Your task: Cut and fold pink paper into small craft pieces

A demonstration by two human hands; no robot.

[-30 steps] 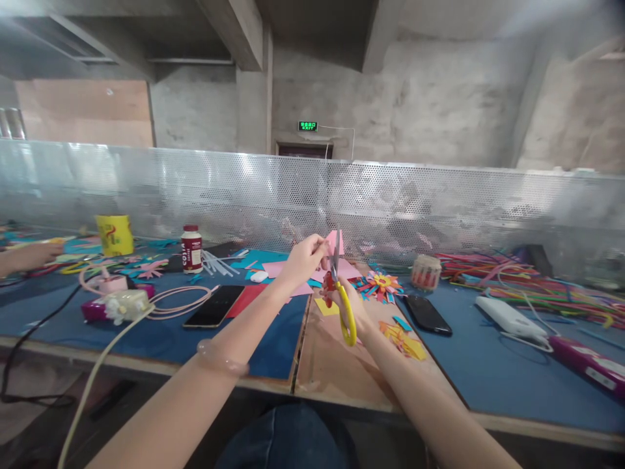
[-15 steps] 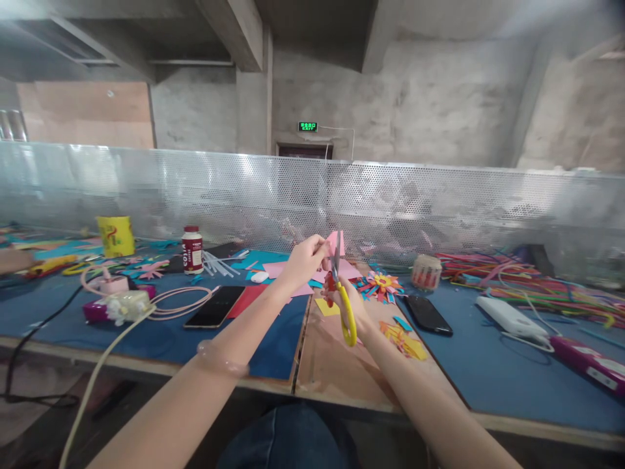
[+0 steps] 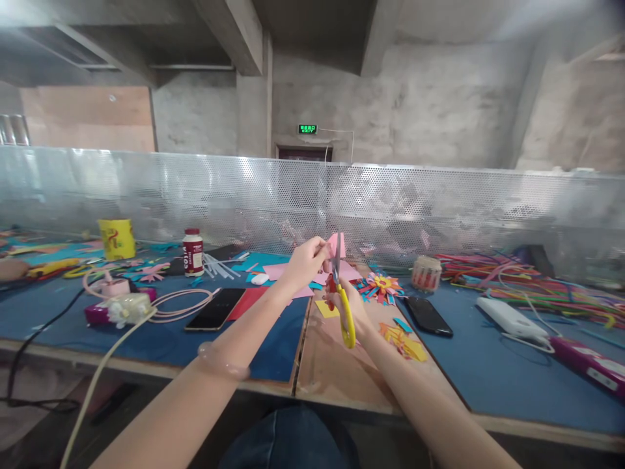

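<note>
Between its thumb and fingers, my left hand [image 3: 308, 258] pinches a small piece of pink paper [image 3: 338, 245], held up above the table. My right hand [image 3: 352, 305] grips scissors [image 3: 347, 314] with yellow and red handles, the blades pointing up and lying against the pink paper. Whether the blades are parted is hard to see. Below the hands lie larger pink sheets [image 3: 276, 270] and a yellow paper piece [image 3: 326, 309]. Just right of the scissors rests a colourful paper flower [image 3: 381, 285], with yellow and orange scraps [image 3: 403, 340] nearer me.
Phones lie left [image 3: 215, 309] and right [image 3: 428, 316]. A coffee bottle [image 3: 193, 253], a yellow tub [image 3: 117, 239], cables and a power strip [image 3: 120, 309] stand left. Toward the right are a clear jar [image 3: 426, 273], coloured strips [image 3: 527, 283] and a white power bank [image 3: 512, 319]. Another person's hand [image 3: 13, 270] shows far left.
My hands, the pink paper and the scissors stay almost in the same place. The whole view has shifted very slightly. At the far left, the other person's hand has moved a little.
</note>
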